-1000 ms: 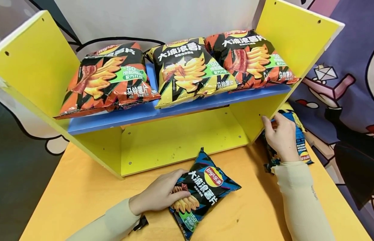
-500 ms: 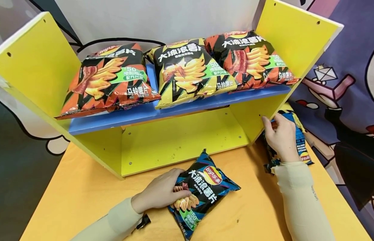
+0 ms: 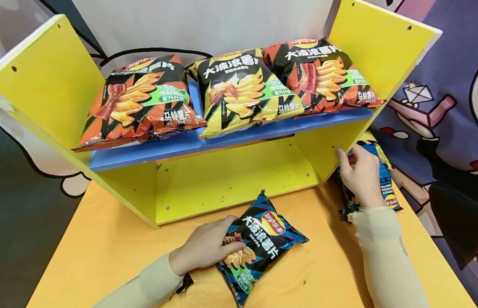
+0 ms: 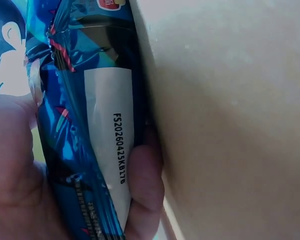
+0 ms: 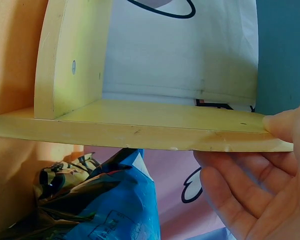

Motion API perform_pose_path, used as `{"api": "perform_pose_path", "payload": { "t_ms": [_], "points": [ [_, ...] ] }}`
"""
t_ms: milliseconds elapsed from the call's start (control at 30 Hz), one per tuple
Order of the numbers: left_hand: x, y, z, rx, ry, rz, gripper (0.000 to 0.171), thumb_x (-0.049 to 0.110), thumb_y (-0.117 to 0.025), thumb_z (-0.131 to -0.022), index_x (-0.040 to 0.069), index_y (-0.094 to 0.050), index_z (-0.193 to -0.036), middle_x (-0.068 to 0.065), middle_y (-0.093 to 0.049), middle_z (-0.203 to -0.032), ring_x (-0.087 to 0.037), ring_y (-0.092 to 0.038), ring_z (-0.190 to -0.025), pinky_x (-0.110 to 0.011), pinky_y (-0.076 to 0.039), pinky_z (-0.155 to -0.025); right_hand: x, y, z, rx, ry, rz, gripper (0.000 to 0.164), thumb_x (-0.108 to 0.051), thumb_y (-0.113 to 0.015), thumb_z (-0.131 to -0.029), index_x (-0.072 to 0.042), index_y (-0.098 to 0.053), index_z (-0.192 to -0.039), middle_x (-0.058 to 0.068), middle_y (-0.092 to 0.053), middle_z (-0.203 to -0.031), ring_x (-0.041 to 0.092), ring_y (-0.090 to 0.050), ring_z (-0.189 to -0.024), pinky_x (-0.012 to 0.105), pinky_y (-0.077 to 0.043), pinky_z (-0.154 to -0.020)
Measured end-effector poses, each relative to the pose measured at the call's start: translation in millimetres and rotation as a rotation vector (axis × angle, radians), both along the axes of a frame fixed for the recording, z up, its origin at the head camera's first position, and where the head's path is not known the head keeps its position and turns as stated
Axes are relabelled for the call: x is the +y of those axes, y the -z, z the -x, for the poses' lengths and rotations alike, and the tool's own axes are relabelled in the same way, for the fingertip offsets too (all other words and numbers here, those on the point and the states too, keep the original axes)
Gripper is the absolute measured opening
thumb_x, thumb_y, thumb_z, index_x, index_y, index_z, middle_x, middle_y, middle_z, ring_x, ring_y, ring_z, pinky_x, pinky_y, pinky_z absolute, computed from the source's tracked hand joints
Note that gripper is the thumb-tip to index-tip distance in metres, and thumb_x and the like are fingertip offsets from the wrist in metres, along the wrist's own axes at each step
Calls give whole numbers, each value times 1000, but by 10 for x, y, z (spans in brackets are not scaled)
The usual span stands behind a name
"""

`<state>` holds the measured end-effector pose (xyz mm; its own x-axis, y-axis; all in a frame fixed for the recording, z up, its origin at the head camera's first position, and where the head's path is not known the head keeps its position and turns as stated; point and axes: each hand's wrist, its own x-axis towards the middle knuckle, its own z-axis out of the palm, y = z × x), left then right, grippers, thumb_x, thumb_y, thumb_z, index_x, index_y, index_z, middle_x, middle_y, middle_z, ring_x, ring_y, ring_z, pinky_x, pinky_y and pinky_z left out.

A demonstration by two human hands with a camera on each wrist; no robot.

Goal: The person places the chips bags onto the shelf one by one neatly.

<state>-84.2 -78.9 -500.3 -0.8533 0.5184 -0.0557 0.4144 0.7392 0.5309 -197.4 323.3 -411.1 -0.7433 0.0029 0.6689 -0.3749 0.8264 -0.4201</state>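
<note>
On the orange tabletop [image 3: 119, 256] lies a blue-and-black chip bag [image 3: 267, 241], tilted toward the upper right. My left hand [image 3: 208, 246] grips its left edge, thumb over the printed front. In the left wrist view, fingers curl around the bag's other face [image 4: 72, 145], near a white strip with a printed code. My right hand [image 3: 360, 175] holds the front edge of the yellow shelf's right side panel [image 3: 319, 147]. The right wrist view shows the thumb on the panel's inner face [image 5: 180, 117] and the fingers [image 5: 240, 190] along its outer face.
The blue upper board [image 3: 154, 149] bears a red chip bag [image 3: 135, 105], a yellow one [image 3: 246, 94] and another red one [image 3: 319, 79]. Beyond the right panel lie more bags, blue [image 3: 383, 175] and yellow [image 3: 367, 137]. Something small and black [image 3: 186, 282] pokes out by my left sleeve.
My left hand and the blue chip bag have shifted very slightly to the right. The right hand keeps its hold on the side panel.
</note>
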Motion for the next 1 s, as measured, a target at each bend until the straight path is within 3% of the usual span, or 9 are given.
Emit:
{"api": "perform_pose_path", "payload": {
  "t_ms": [100, 333, 567, 700, 833, 1000],
  "points": [
    [8, 5, -5, 19, 22, -32, 65, 73, -46, -98, 26, -53, -142, 6, -70, -130, -14, -71, -104, -38, -56, -81, 4, 5, -2, 4, 0, 1, 24, -23, -64, -102, -6, -75, -115, 18, -77, -92, -32, -40, -77, -2, -34, -72],
    [40, -9, -6, 58, 60, -130, 43, 65, -47, -102, 32, -61, -126, 15, -72, -108, 2, -64, -86, -27, -51, -74, 19, 18, 7, 24, -5, -5, 22, -22, -65, -101, -6, -76, -113, 17, -77, -89, -32, -40, -77, -1, -34, -73],
    [36, -67, -25, 49, 78, -183, 55, 60, -47, -104, 26, -58, -145, 10, -70, -132, -9, -69, -116, -38, -57, -96, 14, 1, 15, 24, -12, -10, 22, -21, -64, -102, -6, -75, -113, 17, -77, -89, -31, -39, -76, -1, -34, -73],
    [18, -122, -44, 44, 79, -242, 47, 56, -50, -104, 31, -60, -142, 16, -71, -126, -3, -69, -110, -35, -57, -94, 7, -6, 18, 14, -16, -6, 23, -22, -64, -102, -5, -75, -114, 18, -77, -90, -32, -40, -76, -2, -34, -73],
    [-13, -190, -55, 100, 76, -304, 41, 50, -53, -105, 34, -59, -142, 20, -70, -124, 1, -68, -108, -32, -58, -93, 2, -4, 18, 13, -17, -5, 23, -22, -65, -102, -6, -75, -113, 17, -77, -89, -31, -41, -75, -2, -35, -72],
    [-68, -269, -21, 224, 24, -319, 43, 45, -56, -105, 27, -59, -144, 12, -72, -127, -3, -70, -109, -34, -58, -93, 14, 8, 15, 24, -9, -10, 22, -23, -64, -102, -6, -75, -111, 17, -76, -85, -28, -40, -75, 1, -35, -71]
  ]
}}
